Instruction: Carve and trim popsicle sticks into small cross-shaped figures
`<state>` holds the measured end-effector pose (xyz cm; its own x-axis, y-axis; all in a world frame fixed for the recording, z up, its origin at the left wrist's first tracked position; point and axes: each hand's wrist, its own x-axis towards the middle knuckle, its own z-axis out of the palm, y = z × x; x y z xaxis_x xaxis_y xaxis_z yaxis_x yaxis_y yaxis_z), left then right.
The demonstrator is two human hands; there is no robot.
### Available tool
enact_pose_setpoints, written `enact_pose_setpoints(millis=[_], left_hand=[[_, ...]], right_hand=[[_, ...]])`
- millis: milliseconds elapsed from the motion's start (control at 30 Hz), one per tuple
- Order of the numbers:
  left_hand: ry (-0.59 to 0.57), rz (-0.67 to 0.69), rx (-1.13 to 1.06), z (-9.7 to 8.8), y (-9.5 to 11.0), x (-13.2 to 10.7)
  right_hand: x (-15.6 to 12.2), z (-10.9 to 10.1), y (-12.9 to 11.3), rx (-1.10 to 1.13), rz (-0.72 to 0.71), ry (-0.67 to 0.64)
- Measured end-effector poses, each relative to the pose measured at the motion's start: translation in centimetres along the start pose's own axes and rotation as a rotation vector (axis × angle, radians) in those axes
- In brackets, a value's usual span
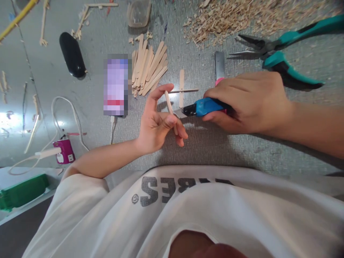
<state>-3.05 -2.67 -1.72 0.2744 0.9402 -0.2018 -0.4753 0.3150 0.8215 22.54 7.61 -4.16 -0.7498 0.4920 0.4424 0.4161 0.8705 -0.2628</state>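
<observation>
- White shirt [113, 215], nearest the camera, with dark lettering across the chest, fills the lower part of the view.
- Left hand [156, 129]: its index finger and thumb pinch a slim wooden stick [168, 103], held tilted above the table [96, 39]; the other fingers curl beneath it.
- Right hand [255, 100]: wrapped firmly around a blue knife [208, 107], its blade pointing at the left hand. The blade tip seems to touch the stick's side, though the fingers make that hard to judge.
- Just beyond the hands, two crossed sticks [182, 79] lie on the table, one running away from the person and the other sideways.
- Past the left hand, a loose pile of flat sticks [149, 68] lies beside a phone [115, 86] with a blurred screen.
- Near the right hand's knuckles lies a flat metal blade [219, 64] with a pink end.
- Farther right, pliers [266, 48] with teal and black handles lie with their jaws spread, near a wide scatter of wood shavings [228, 21].
- To the far left are a black case [72, 53], a purple charger [64, 152] and a white cable [76, 111].
</observation>
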Motion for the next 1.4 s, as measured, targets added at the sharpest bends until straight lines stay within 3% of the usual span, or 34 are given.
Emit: enact_pose_setpoints(millis=[100, 267, 500, 600, 767, 900, 1100, 1400], left_hand=[[-0.009, 0.007, 0.018, 0.0, 0.0, 0.0], [-0.02, 0.004, 0.045, 0.0, 0.0, 0.0], [0.0, 0.035, 0.072, 0.0, -0.2, 0.2], [-0.005, 0.043, 0.082, 0.0, -0.2, 0.1], [0.003, 0.041, 0.086, 0.0, -0.2, -0.1], [-0.133, 0.143, 0.077, -0.2, -0.5, -0.1], [-0.047, 0.124, 0.048, -0.2, -1.1, 0.0], [-0.037, 0.145, 0.046, -0.1, -1.4, 0.1]], right_hand=[[0.0, 0.0, 0.0, 0.041, 0.01, -0.021], [0.0, 0.6, -0.3, -0.008, -0.027, 0.108], [0.1, 0.6, -0.7, -0.043, 0.127, 0.14], [0.3, 0.5, -0.5, -0.015, 0.068, 0.195], [0.2, -0.1, -0.6, 0.006, 0.015, 0.009], [-0.1, -0.8, -0.6, 0.105, 0.069, -0.098], [0.1, -1.4, -0.6, 0.068, 0.058, -0.175], [0.3, -1.4, -0.5, 0.095, -0.033, -0.076]])
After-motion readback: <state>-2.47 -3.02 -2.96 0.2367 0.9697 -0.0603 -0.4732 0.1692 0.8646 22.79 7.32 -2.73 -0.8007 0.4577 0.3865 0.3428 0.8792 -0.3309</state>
